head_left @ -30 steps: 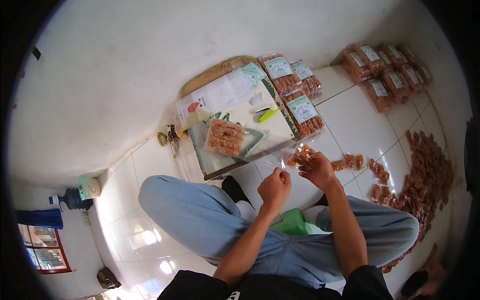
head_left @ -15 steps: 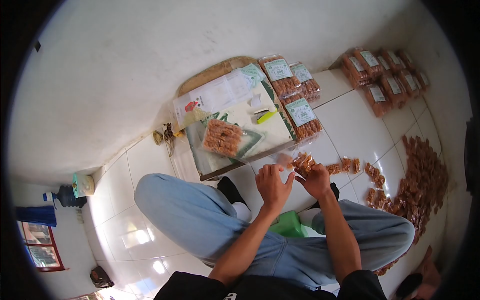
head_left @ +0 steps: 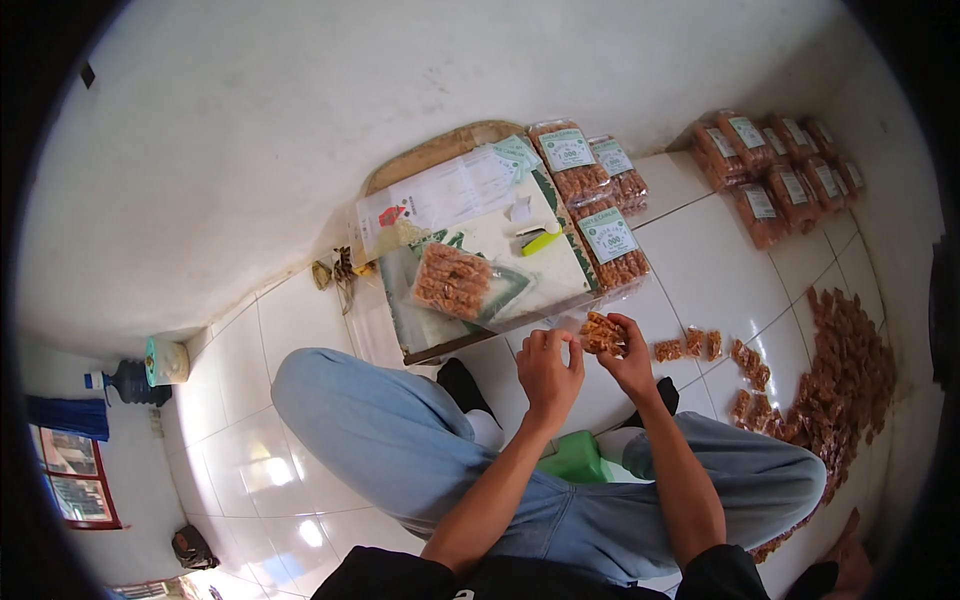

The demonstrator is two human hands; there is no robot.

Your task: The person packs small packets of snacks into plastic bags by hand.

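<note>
My right hand (head_left: 628, 362) is closed around a cluster of small brown snack packs (head_left: 603, 334) in shiny clear wrappers. Beside it, my left hand (head_left: 551, 376) has its fingers curled at the edge of a clear plastic bag (head_left: 569, 324), which is hard to make out. Just beyond both hands stands a low box-like surface (head_left: 552, 278) with a white and green top. On it lie a filled clear bag of brown snacks (head_left: 452, 281), a yellow-green stapler (head_left: 541, 240) and flat clear bags (head_left: 440, 206).
Labelled snack packs (head_left: 613, 245) stand against the box's right side, with more stacked in the far corner (head_left: 790, 180). Single small packs (head_left: 694, 343) lead across the tiles to a large heap (head_left: 845, 370). A green object (head_left: 577, 458) sits between my legs.
My right hand has turned and risen slightly, showing more of the snack packs, and moved closer to the plastic by my left hand. The view has shifted a little.
</note>
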